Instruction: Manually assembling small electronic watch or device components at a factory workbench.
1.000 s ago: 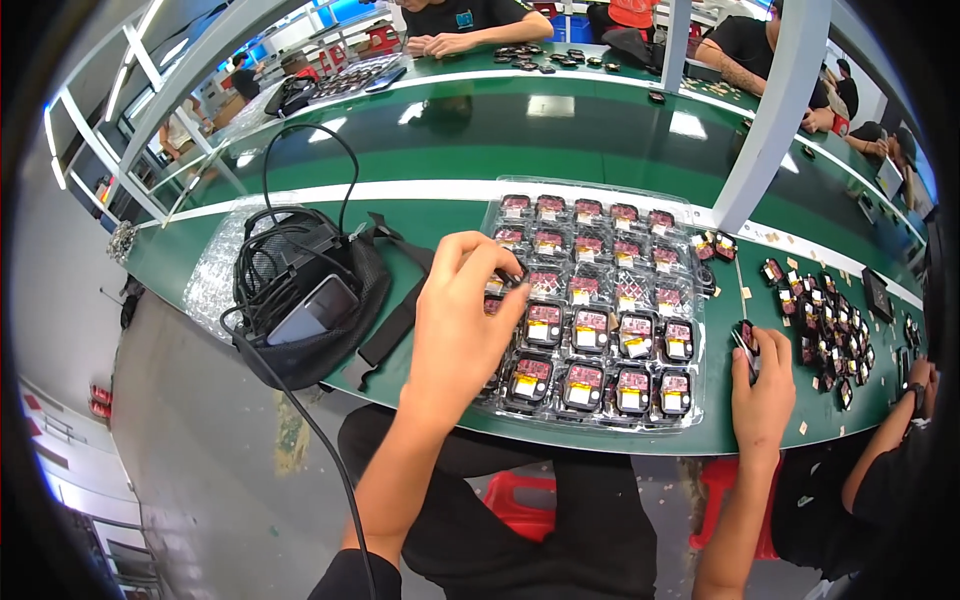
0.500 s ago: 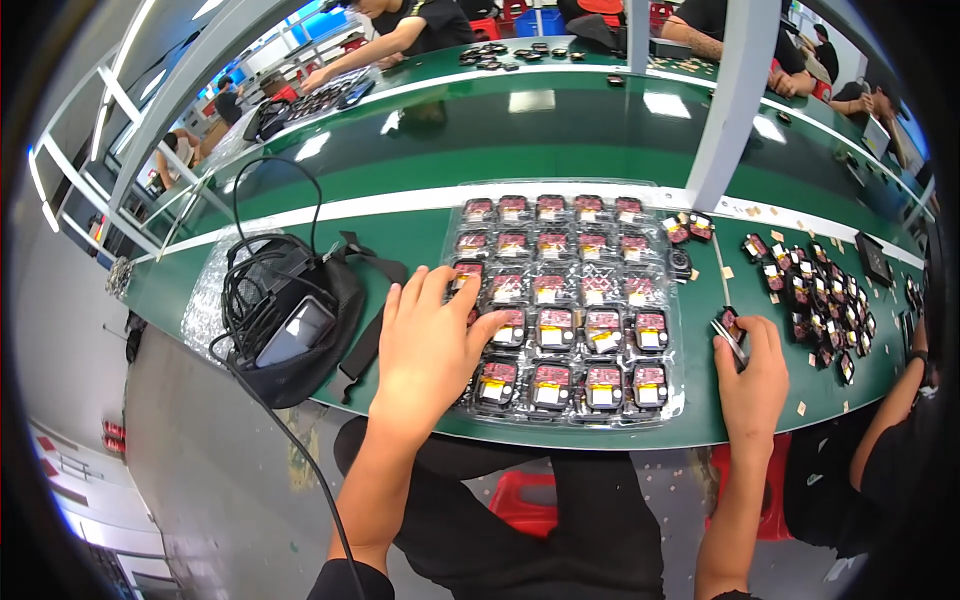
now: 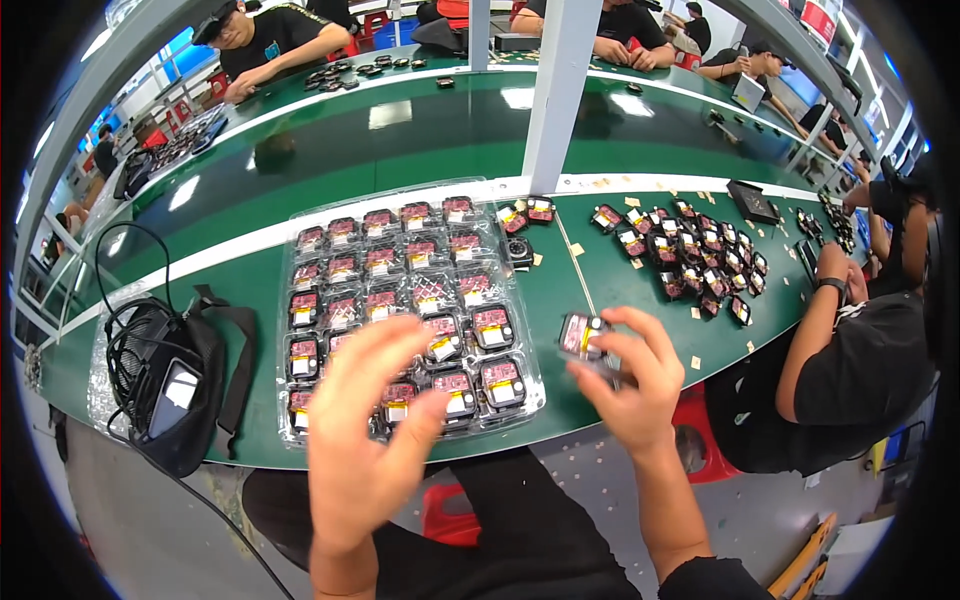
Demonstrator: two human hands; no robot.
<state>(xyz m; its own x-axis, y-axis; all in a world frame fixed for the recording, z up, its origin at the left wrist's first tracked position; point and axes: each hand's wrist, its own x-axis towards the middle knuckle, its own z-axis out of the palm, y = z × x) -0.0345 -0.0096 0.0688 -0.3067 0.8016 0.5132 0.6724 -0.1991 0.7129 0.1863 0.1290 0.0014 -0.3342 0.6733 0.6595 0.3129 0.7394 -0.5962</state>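
Observation:
A clear plastic tray (image 3: 536,412) on the green table holds rows of small black housings, each with a red circuit board and a yellow-and-white part. Over its near part hovers my left hand (image 3: 365,425), slightly blurred, fingers spread, nothing in them; it hides some housings. To the right of the tray, my right hand (image 3: 640,385) pinches one such black housing (image 3: 580,335) between thumb and fingers, tilted above the table. A greyish blur under the fingers may be tweezers; I cannot tell. Beyond the tray's right corner, two housings (image 3: 525,213) lie beside a round-faced dark piece (image 3: 519,252).
A heap of similar housings (image 3: 705,250) covers the table on the right, with small tan scraps around it. A black box (image 3: 752,202) lies behind. A black bag (image 3: 170,390) with cables sits left. A grey post (image 3: 553,100) rises at the back. A co-worker (image 3: 850,350) sits right.
The view has turned right, so the table appears shifted left. My left hand has moved off the tray's left side to its near part. My right hand has lifted with the housing.

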